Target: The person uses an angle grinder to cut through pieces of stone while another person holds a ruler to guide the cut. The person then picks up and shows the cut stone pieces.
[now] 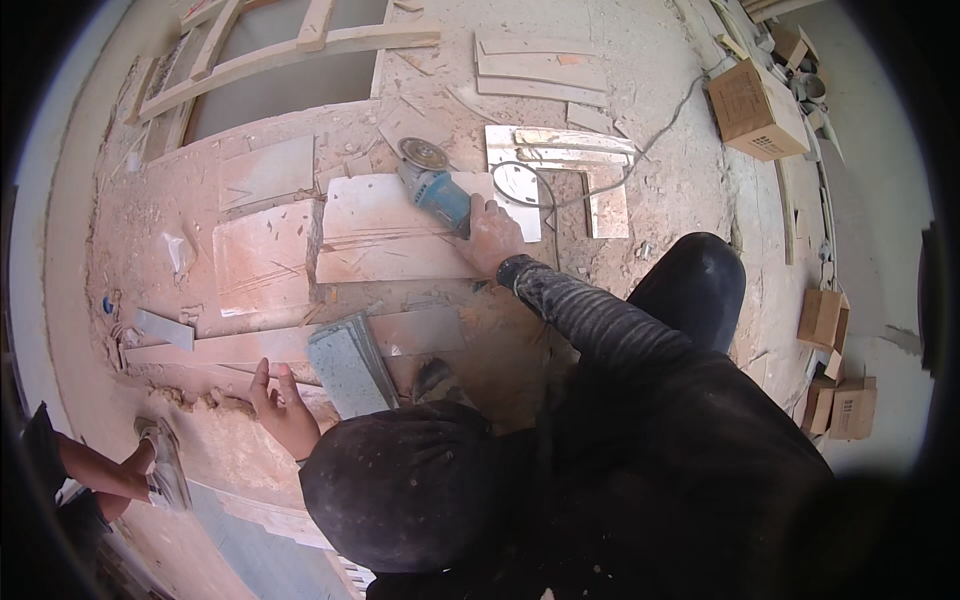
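My right hand (492,238) is wrapped round the rear of a blue angle grinder (442,200). The grinder's round disc (423,153) points away from me, at the far edge of a white board (375,255) that bears dark scored lines. A dark cord (590,198) trails from the tool to the far right. To the left of my bent knee, my left hand (287,410) is held up with its fingers apart and nothing visible in them. Beside it lies a stack of grey-green speckled tiles (350,365).
Pale cut boards (265,258) and an L-shaped piece (606,210) lie on the dusty floor. A wooden frame (290,65) stands at the far left. Cardboard boxes (755,110) line the right side. Another person's foot in a shoe (168,465) is at the lower left.
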Available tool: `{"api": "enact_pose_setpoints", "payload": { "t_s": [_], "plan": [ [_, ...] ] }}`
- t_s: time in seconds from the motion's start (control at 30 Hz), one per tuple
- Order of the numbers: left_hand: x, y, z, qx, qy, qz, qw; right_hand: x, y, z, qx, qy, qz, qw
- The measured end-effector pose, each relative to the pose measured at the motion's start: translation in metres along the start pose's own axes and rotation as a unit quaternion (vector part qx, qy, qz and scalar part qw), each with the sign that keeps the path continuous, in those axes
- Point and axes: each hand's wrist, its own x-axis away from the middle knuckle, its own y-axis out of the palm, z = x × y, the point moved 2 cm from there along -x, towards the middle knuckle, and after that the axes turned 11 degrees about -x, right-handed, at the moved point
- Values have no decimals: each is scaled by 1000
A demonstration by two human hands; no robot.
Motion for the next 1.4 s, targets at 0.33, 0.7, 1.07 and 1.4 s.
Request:
{"api": "enact_pose_setpoints", "payload": {
  "t_s": [0.33, 0.7, 1.07, 1.4],
  "plan": [
    [69, 92, -71, -255, 17, -92, 962, 21, 41, 3, -25, -24, 100, 994],
    [96, 83, -72, -207, -70, -11, 976, 13, 52, -7, -44, -47, 70, 995],
    [87, 52, -68, -180, -85, -55, 978, 13, 54, -9, -40, -65, 90, 993],
    [7, 52, -46, 735, -202, -297, 575, 11, 55, -7, -50, -76, 90, 992]
  ]
}}
